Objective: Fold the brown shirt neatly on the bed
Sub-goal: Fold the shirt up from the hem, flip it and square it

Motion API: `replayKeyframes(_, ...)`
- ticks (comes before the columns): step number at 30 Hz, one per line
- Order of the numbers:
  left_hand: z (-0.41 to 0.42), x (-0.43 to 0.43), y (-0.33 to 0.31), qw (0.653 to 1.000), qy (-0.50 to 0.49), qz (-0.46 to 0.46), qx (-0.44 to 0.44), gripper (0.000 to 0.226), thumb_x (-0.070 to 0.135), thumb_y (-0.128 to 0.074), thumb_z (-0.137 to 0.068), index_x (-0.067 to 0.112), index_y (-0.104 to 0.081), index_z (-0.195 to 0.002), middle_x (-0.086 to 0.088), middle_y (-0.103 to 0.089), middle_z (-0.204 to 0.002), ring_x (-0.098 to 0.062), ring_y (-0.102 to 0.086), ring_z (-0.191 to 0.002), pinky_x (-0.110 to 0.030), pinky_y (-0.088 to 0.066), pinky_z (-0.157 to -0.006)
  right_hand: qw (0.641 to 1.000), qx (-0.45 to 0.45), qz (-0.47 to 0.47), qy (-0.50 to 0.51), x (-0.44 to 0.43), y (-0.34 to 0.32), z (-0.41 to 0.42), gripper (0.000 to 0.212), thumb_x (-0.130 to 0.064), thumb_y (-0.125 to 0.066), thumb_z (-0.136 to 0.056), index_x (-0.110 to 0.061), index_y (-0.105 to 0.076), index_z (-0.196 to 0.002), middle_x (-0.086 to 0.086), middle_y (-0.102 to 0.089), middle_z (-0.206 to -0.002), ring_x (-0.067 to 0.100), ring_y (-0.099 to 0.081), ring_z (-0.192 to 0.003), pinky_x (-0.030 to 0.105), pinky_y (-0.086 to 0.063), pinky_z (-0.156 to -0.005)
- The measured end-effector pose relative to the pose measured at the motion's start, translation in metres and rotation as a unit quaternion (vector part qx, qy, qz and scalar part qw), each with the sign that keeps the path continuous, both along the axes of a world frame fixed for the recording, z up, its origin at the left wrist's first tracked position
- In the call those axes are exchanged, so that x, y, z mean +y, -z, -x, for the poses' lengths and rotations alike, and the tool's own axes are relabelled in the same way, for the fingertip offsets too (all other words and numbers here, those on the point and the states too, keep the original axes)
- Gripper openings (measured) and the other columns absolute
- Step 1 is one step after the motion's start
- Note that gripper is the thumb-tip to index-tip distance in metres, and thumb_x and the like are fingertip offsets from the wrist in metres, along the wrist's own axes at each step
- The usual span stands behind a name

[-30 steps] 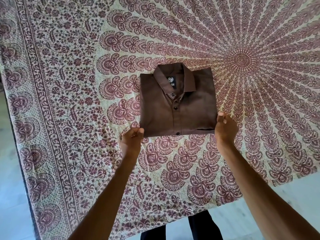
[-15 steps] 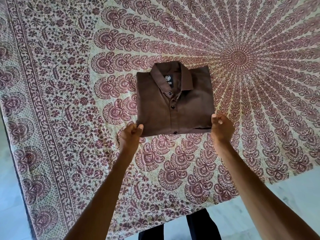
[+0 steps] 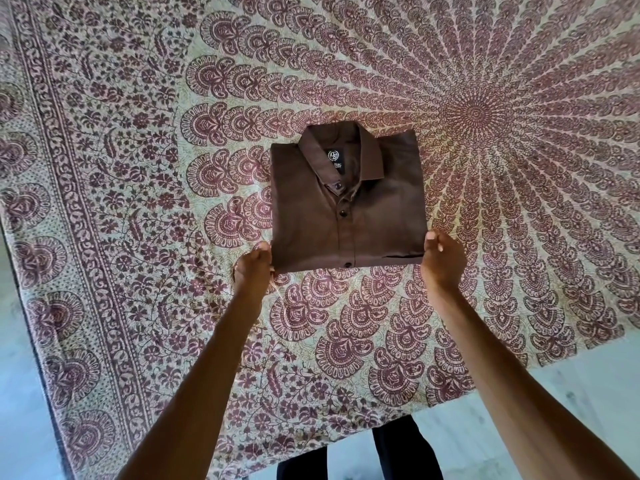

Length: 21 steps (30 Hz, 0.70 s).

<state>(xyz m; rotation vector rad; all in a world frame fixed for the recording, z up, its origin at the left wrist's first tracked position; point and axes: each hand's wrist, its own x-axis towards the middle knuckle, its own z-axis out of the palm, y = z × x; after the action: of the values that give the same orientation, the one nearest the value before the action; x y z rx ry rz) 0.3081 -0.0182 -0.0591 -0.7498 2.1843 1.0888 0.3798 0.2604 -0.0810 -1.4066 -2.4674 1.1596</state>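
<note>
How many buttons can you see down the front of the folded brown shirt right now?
3. One button sits just below the collar, one at mid-placket, one near the bottom fold of the brown shirt. More may be hidden under the fold.

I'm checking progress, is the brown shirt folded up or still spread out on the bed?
Folded. The brown shirt lies as a compact rectangle, collar up, no sleeves showing; left hand and right hand pinch its near corners.

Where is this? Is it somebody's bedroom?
Probably a bedroom, or some room in a home. A big patterned bedsheet covers what looks like a bed, a folded brown shirt lies on it with a left hand and right hand at its corners, and pale floor shows below.
</note>
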Motion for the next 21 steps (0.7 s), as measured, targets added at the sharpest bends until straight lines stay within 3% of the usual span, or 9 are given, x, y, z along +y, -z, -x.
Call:
replayKeyframes(3, 0.005, -0.012, 0.001, 0.993, -0.043, -0.086, -0.073, 0.03, 0.022, -0.048, -0.1, -0.002, -0.062, -0.11, -0.016, -0.065, -0.096, -0.016, -0.058, -0.069, -0.026, -0.048, -0.057, 0.996, 0.018, 0.077, 0.041, 0.001, -0.001, -0.003, 0.018, -0.02, -0.057, -0.096, -0.008, -0.07, -0.093, 0.003, -0.064, -0.082, 0.015, -0.055, -0.075, 0.021, -0.043, -0.06)
replayKeyframes(6, 0.007, -0.019, -0.001, 0.988, -0.034, -0.123, -0.085, 0.028, 0.02, -0.061, -0.092, 0.0, -0.064, -0.111, -0.025, -0.066, -0.106, -0.017, -0.057, -0.07, -0.026, -0.041, -0.056, 0.981, 0.04, 0.162, 0.099, 0.005, 0.0, -0.004, 0.017, -0.02, -0.065, -0.091, -0.011, -0.072, -0.104, -0.003, -0.067, -0.093, 0.016, -0.062, -0.089, 0.03, -0.053, -0.077)
replayKeyframes(8, 0.007, -0.016, -0.005, 0.987, -0.039, -0.138, -0.071, 0.031, 0.02, -0.064, -0.09, -0.002, -0.064, -0.113, -0.02, -0.067, -0.098, -0.016, -0.056, -0.068, -0.024, -0.04, -0.055, 0.977, 0.042, 0.18, 0.102, 0.006, -0.001, -0.003, 0.017, -0.017, -0.068, -0.089, -0.009, -0.073, -0.104, 0.001, -0.07, -0.097, 0.016, -0.063, -0.085, 0.027, -0.052, -0.067)
replayKeyframes(11, 0.003, -0.011, -0.002, 0.996, -0.044, -0.074, -0.023, 0.032, 0.022, -0.065, -0.09, -0.002, -0.066, -0.111, -0.015, -0.068, -0.102, -0.018, -0.058, -0.07, -0.018, -0.046, -0.048, 0.982, 0.027, 0.152, 0.109, 0.01, 0.002, -0.001, 0.018, -0.017, -0.072, -0.085, -0.008, -0.074, -0.101, 0.008, -0.072, -0.089, 0.015, -0.06, -0.066, 0.025, -0.049, -0.053)
replayKeyframes(14, -0.002, -0.001, 0.002, 0.995, -0.055, 0.07, 0.036, 0.029, 0.028, -0.064, -0.089, 0.002, -0.071, -0.1, -0.014, -0.071, -0.098, -0.025, -0.062, -0.08, -0.025, -0.05, -0.065, 0.984, 0.008, 0.108, 0.142, 0.013, 0.004, 0.003, 0.015, -0.024, -0.076, -0.08, -0.016, -0.077, -0.091, 0.007, -0.075, -0.083, 0.024, -0.066, -0.069, 0.043, -0.058, -0.064)
replayKeyframes(16, -0.005, 0.007, 0.0, 0.989, -0.035, 0.135, 0.057, 0.026, 0.027, -0.062, -0.09, 0.005, -0.072, -0.099, -0.009, -0.07, -0.092, -0.023, -0.058, -0.077, -0.022, -0.041, -0.059, 0.985, -0.011, 0.112, 0.131, 0.014, 0.006, 0.005, 0.014, -0.024, -0.077, -0.08, -0.014, -0.077, -0.09, 0.006, -0.074, -0.084, 0.022, -0.066, -0.072, 0.048, -0.059, -0.07)
replayKeyframes(19, -0.002, 0.01, 0.005, 0.986, 0.024, 0.151, 0.06, 0.029, 0.031, -0.052, -0.095, 0.009, -0.069, -0.1, -0.011, -0.068, -0.09, -0.021, -0.054, -0.078, -0.025, -0.037, -0.067, 0.988, -0.036, 0.125, 0.087, 0.017, 0.007, 0.007, 0.018, -0.021, -0.072, -0.085, -0.008, -0.074, -0.097, 0.005, -0.072, -0.088, 0.015, -0.063, -0.07, 0.044, -0.059, -0.07)
replayKeyframes(21, 0.004, 0.008, 0.008, 0.99, 0.028, 0.129, 0.056, 0.033, 0.033, -0.042, -0.099, 0.009, -0.065, -0.098, -0.01, -0.062, -0.083, -0.027, -0.059, -0.081, -0.027, -0.037, -0.062, 0.995, -0.027, 0.085, 0.045, 0.019, 0.002, 0.01, 0.021, -0.027, -0.066, -0.089, -0.009, -0.071, -0.099, 0.0, -0.069, -0.09, 0.016, -0.062, -0.078, 0.03, -0.054, -0.069)
